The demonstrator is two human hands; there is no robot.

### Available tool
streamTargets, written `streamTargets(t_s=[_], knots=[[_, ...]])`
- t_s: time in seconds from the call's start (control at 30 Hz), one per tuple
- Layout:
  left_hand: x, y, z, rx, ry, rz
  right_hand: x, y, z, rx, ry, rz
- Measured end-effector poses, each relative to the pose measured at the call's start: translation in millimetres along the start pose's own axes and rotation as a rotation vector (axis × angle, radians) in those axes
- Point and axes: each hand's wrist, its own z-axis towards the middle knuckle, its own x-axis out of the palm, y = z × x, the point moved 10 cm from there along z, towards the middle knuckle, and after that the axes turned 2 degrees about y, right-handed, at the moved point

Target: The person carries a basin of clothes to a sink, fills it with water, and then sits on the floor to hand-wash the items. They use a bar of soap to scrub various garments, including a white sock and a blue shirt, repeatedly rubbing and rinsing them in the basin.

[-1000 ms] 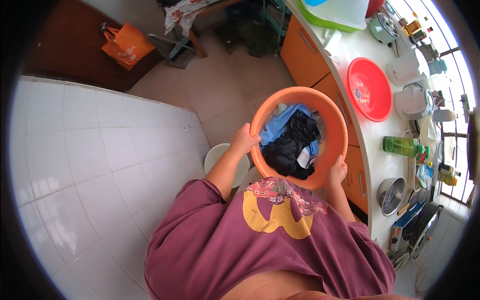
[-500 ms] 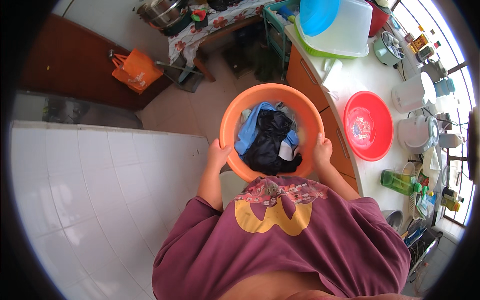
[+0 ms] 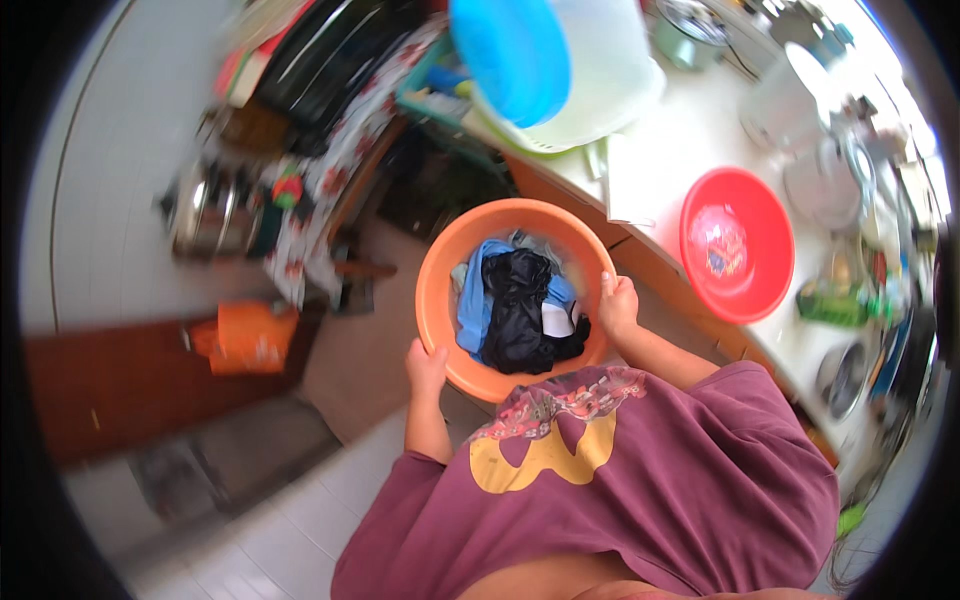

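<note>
I hold an orange basin (image 3: pixel 432 330) in front of my belly, its near rim close to my shirt. My left hand (image 3: pixel 427 368) grips the rim at the near left, thumb on the edge. On the right side my right hand (image 3: pixel 617 303) is closed round the rim, thumb on top. Inside lies a heap of clothes: a black garment (image 3: pixel 517 310) on top, a light blue cloth (image 3: pixel 474 312) at its left, and a white piece (image 3: pixel 557 320) at its right. Fingers under the rim are hidden.
A red basin (image 3: pixel 697 272) stands on the white counter (image 3: pixel 655 165) to my right. Farther off are a blue basin (image 3: pixel 515 60) and a green trolley (image 3: pixel 425 95). An orange bag (image 3: pixel 255 337) hangs by the brown door (image 3: pixel 140 385) at left. Pots stand on a cloth-covered table.
My view has turned, so the counter, table and door have swung round in the picture and blurred. The orange basin stays in both hands, slightly lower and farther left in view.
</note>
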Motion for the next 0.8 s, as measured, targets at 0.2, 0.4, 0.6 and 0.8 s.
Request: streamTargets(t_s=[0.2, 0.4, 0.6, 0.8], knots=[[43.1, -25.3, 98.1, 0.246, 0.224, 0.086, 2.3, -40.2, -23.5, 0.062, -0.315, 0.096], [76.3, -97.5, 148.3, 0.462, 0.499, 0.235, 3.1, -66.3, -91.2, 0.257, -0.539, 0.231], [144.6, -135.4, 130.3, 0.661, 0.683, 0.358, -9.9, -117.6, -150.1, 0.44, -0.767, 0.287], [228.3, -146.2, 122.0, 0.861, 0.864, 0.478, 20.2, -189.8, -182.8, 0.718, -0.913, 0.421]])
